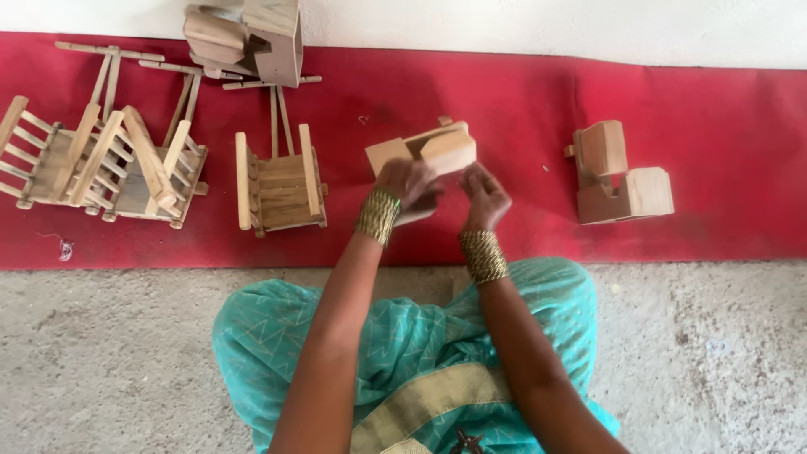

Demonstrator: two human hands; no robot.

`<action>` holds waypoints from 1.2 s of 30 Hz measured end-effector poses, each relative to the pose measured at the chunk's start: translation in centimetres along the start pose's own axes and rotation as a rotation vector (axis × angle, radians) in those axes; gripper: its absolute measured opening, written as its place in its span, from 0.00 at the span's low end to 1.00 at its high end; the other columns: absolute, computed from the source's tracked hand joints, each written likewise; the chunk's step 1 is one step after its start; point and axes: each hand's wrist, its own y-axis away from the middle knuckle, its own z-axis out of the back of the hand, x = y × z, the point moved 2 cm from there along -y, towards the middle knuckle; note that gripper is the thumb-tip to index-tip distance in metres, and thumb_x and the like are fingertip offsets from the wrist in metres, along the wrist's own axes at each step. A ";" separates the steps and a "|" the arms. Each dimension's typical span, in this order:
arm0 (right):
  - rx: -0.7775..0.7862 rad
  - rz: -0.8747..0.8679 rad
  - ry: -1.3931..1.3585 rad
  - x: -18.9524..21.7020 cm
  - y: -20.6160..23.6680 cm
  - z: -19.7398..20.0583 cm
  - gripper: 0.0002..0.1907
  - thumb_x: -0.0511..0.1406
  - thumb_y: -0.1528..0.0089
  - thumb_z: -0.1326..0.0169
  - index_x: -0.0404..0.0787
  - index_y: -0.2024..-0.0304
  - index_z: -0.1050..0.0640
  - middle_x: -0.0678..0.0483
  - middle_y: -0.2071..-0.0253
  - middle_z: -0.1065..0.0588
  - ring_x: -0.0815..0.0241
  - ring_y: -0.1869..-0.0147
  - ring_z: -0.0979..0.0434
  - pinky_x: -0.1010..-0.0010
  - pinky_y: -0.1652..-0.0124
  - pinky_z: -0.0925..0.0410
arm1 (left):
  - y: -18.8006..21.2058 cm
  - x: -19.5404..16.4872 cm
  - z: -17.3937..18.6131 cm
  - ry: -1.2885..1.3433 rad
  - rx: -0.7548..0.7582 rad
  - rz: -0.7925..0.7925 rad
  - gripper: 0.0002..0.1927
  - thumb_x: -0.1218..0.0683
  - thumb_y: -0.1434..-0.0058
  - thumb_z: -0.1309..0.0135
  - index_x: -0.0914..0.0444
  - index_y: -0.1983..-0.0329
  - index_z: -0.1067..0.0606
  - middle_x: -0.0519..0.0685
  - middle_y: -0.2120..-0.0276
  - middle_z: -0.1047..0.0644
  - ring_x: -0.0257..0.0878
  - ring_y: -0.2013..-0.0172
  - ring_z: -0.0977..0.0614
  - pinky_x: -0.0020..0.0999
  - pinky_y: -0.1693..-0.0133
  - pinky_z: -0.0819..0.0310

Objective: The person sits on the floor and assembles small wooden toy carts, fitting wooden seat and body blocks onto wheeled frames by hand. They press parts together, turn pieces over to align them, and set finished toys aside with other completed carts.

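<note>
Both of my hands hold one small wooden piece [429, 151], an assembly of pale blocks, above the red mat [521, 109]. My left hand [408, 183] grips its lower left side. My right hand [485, 195] has its fingers closed on the lower right edge. Both wrists wear stacks of gold bangles. The underside of the piece is hidden by my fingers.
On the mat lie other small wooden models: a blocky one [620, 175] at right, a slatted cart-like one [280, 181] left of my hands, two more slatted ones [105, 160] at far left, and a block assembly [252, 38] at the top. Grey concrete floor [118, 353] lies below; my teal garment covers my lap.
</note>
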 end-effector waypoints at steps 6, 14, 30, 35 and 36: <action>0.210 0.631 0.584 2.1 -4.5 -3.1 0.06 0.26 0.41 0.40 0.36 0.61 0.18 0.49 0.64 0.20 0.62 0.65 0.18 0.77 0.67 0.21 | 3.3 -2.6 -3.7 -0.069 -0.302 -0.355 0.24 0.34 0.37 0.49 0.58 0.72 0.23 0.47 0.77 0.24 0.40 0.77 0.22 0.45 0.65 0.22; 0.392 1.124 0.925 0.3 -4.1 -4.5 0.10 0.28 0.40 0.42 0.47 0.74 0.19 0.56 0.73 0.21 0.60 0.68 0.23 0.66 0.72 0.29 | 3.3 -1.9 -3.9 0.072 -0.297 -0.270 0.20 0.37 0.45 0.41 0.59 0.71 0.21 0.50 0.70 0.21 0.49 0.63 0.18 0.47 0.52 0.25; 0.659 1.191 1.190 -0.4 -5.9 -6.9 0.13 0.27 0.34 0.43 0.51 0.69 0.18 0.60 0.71 0.20 0.65 0.66 0.21 0.64 0.48 0.25 | 3.3 -1.8 -5.7 0.094 -0.122 -0.197 0.21 0.37 0.37 0.46 0.58 0.72 0.22 0.50 0.74 0.21 0.45 0.71 0.18 0.51 0.40 0.28; 0.744 0.950 0.962 0.1 -5.7 -7.5 0.03 0.31 0.38 0.37 0.44 0.67 0.16 0.53 0.67 0.19 0.63 0.70 0.20 0.75 0.73 0.25 | 3.1 -2.1 -5.9 -0.035 -0.118 -0.261 0.18 0.44 0.30 0.51 0.61 0.67 0.23 0.51 0.71 0.21 0.45 0.71 0.19 0.50 0.47 0.26; 0.874 0.925 0.821 -0.1 -5.1 -8.2 0.02 0.31 0.39 0.37 0.43 0.67 0.17 0.52 0.66 0.20 0.63 0.68 0.20 0.76 0.71 0.24 | 3.2 -2.2 -6.2 -0.090 -0.063 -0.283 0.17 0.47 0.27 0.53 0.61 0.66 0.23 0.51 0.71 0.21 0.44 0.70 0.19 0.50 0.47 0.26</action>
